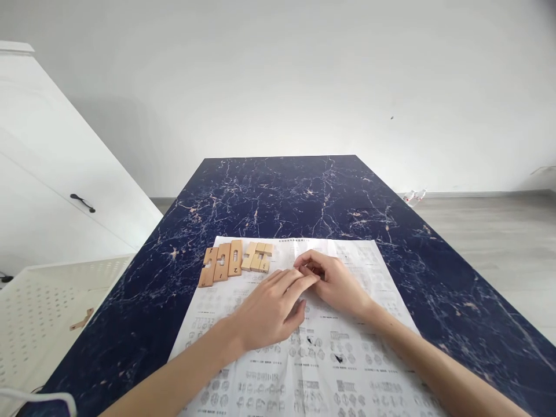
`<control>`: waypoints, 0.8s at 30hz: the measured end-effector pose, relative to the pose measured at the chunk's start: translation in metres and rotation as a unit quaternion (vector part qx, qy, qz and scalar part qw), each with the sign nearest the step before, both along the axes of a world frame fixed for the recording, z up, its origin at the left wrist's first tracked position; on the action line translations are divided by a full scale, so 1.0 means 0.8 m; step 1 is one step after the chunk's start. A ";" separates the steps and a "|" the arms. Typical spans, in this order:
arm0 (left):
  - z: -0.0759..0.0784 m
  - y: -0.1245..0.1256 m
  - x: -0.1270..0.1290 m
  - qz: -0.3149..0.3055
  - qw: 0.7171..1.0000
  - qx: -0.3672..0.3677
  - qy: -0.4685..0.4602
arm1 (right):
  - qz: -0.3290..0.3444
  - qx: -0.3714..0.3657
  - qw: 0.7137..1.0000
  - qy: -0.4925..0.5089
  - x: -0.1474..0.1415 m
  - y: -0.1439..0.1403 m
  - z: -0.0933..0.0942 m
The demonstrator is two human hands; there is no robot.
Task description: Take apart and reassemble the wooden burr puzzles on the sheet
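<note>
A big table [304, 191] fills the middle of the room. Its top is dark blue with thin pale lines, like marble. A large white sheet [330, 359] with many small drawings lies flat on the near part of the table. Both hands rest on the sheet, touching each other at the fingertips. The left hand [271, 310] lies flat and loose, holding nothing. The right hand [332, 281] has its fingers curled in; I cannot tell if it holds anything. Just past the left hand, a row of wooden blocks [234, 262] lies on the far left edge of the sheet, side by side. A white wall [278, 75] stands behind the table. On the left is a white cabinet [52, 174] with a dark handle, and a white basket [39, 313] with holes sits below it. The floor [490, 231] on the right is grey.
</note>
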State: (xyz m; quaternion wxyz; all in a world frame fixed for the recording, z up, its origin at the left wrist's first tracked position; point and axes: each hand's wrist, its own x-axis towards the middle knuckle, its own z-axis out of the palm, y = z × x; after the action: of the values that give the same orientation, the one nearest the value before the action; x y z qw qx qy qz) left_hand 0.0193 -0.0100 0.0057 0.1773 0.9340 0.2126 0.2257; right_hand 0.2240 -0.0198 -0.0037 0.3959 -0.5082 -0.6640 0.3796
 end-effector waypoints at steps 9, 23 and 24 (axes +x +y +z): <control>-0.002 0.002 0.000 -0.004 1.000 -0.006 0.003 | 0.003 -0.011 1.000 0.005 0.000 -0.002 0.001; -0.002 0.002 0.001 -0.007 1.000 -0.005 0.004 | 0.013 -0.014 1.000 0.015 0.001 -0.003 0.000; -0.002 0.002 0.001 -0.007 1.000 -0.004 0.005 | 0.013 -0.014 1.000 0.015 0.001 -0.002 0.000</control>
State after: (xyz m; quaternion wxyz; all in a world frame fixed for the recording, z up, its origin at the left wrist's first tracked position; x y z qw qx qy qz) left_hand 0.0199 -0.0083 0.0042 0.1814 0.9358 0.2078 0.2193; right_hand 0.2249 -0.0218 -0.0038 0.3939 -0.4992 -0.6590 0.4016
